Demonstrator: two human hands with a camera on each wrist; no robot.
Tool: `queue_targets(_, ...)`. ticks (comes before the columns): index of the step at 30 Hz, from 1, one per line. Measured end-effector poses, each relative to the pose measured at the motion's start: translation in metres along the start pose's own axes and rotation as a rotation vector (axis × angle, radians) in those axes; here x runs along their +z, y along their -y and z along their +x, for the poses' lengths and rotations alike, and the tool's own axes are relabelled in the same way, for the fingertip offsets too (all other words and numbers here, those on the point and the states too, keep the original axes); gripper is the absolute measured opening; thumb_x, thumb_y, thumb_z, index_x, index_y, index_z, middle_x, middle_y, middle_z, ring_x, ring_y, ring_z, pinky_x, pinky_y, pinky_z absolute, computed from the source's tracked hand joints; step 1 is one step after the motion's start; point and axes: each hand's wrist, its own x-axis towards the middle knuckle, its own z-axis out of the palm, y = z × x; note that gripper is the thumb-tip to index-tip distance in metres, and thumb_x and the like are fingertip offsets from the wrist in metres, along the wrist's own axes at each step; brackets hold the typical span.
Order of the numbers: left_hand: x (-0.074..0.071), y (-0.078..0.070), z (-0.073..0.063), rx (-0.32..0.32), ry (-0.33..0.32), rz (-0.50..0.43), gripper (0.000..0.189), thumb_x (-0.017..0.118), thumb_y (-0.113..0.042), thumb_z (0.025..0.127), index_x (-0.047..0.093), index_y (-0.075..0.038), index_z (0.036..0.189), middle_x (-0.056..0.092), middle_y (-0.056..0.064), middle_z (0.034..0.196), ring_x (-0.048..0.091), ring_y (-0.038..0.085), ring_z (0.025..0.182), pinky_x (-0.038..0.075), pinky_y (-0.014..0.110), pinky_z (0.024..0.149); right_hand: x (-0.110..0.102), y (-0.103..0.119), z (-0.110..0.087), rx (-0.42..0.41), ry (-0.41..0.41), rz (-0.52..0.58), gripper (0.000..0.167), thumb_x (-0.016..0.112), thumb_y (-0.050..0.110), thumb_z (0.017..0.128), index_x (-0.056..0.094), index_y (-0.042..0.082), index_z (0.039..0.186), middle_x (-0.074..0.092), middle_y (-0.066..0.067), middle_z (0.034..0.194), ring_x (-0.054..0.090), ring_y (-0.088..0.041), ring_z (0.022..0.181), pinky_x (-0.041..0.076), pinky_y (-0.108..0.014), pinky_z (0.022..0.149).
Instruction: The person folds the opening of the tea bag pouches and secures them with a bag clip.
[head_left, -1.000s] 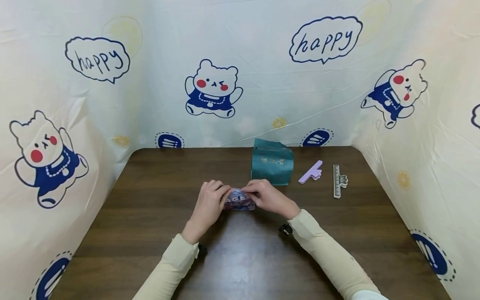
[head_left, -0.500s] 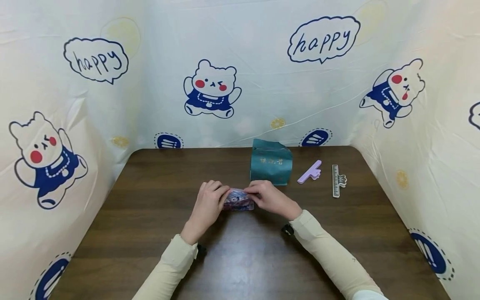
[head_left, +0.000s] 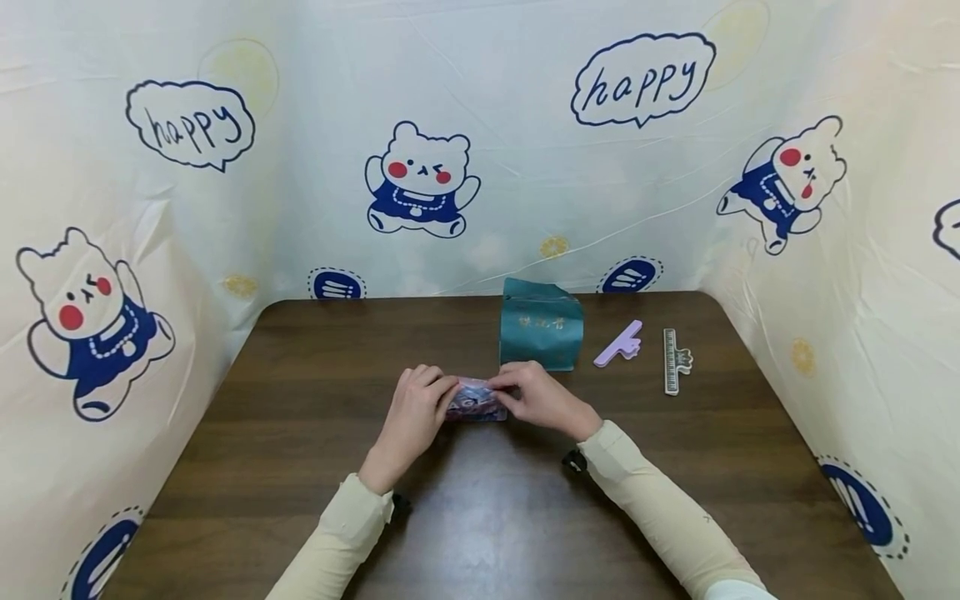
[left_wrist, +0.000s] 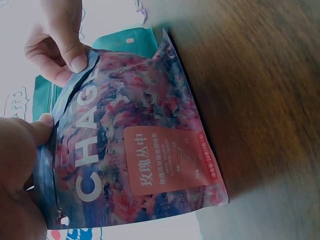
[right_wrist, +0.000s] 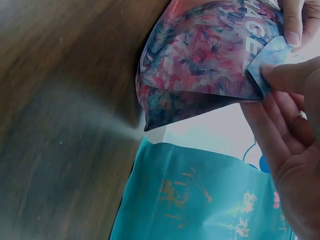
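A pink-and-blue printed tea bag [left_wrist: 110,130], a stand-up pouch with white lettering and a pink label, stands upright on the table. Its top edge is folded over in a pale blue flap [right_wrist: 270,57]. My left hand [head_left: 414,408] pinches one end of that top edge, thumb on the near side. At the other end my right hand [head_left: 540,398] pinches the fold between thumb and fingers, as the right wrist view shows closely. Just behind the right hand stands a teal pouch [head_left: 542,329] with gold characters.
To the right of the teal pouch lie a purple bag clip [head_left: 620,343] and a clear clip with a ruler scale [head_left: 672,362]. A cloth printed with bears [head_left: 423,179] hangs round the back and sides of the brown wooden table [head_left: 315,358].
Both hands stay at the top of the tea bag, almost in place. More of the bag's lettered front shows now in the head view, and the head view has shifted slightly.
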Motion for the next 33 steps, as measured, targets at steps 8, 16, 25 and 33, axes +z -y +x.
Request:
queue_targets(8, 0.0, 0.0, 0.002, -0.021, -0.008, -0.01, 0.009, 0.074, -0.014, 0.094, 0.078, -0.007, 0.096, 0.067, 0.005, 0.084, 0.058, 0.024, 0.081, 0.04, 0.037, 0.073, 0.001, -0.003, -0.002, 0.018, -0.005, 0.014, 0.015, 0.074, 0.004, 0.092, 0.078, 0.006, 0.107, 0.071, -0.003, 0.092, 0.063, -0.009, 0.081, 0.057, -0.024, 0.078)
queue_targets(16, 0.001, 0.0, 0.003, -0.02, -0.011, -0.018, 0.011, 0.074, -0.015, 0.094, 0.078, -0.006, 0.096, 0.067, 0.005, 0.084, 0.057, 0.023, 0.081, 0.04, 0.037, 0.073, -0.002, -0.008, -0.005, 0.002, 0.007, 0.031, 0.021, 0.073, 0.0, 0.091, 0.078, 0.005, 0.111, 0.072, -0.003, 0.097, 0.065, -0.009, 0.087, 0.057, -0.026, 0.081)
queue_targets(25, 0.002, 0.001, 0.003, -0.016, -0.013, -0.023, 0.009, 0.074, -0.014, 0.094, 0.078, -0.006, 0.096, 0.066, 0.005, 0.084, 0.056, 0.023, 0.08, 0.039, 0.037, 0.072, -0.005, -0.011, -0.008, 0.014, 0.044, 0.083, 0.032, 0.07, -0.007, 0.091, 0.075, 0.006, 0.119, 0.072, -0.003, 0.102, 0.063, -0.01, 0.087, 0.057, -0.026, 0.082)
queue_targets(33, 0.003, 0.002, 0.001, -0.015, -0.02, -0.018, 0.008, 0.076, -0.013, 0.092, 0.078, -0.006, 0.095, 0.066, 0.004, 0.083, 0.056, 0.022, 0.079, 0.039, 0.036, 0.072, -0.006, -0.011, -0.007, 0.017, 0.046, 0.087, 0.031, 0.07, -0.006, 0.091, 0.076, 0.007, 0.119, 0.073, -0.003, 0.105, 0.065, -0.01, 0.09, 0.057, -0.027, 0.084)
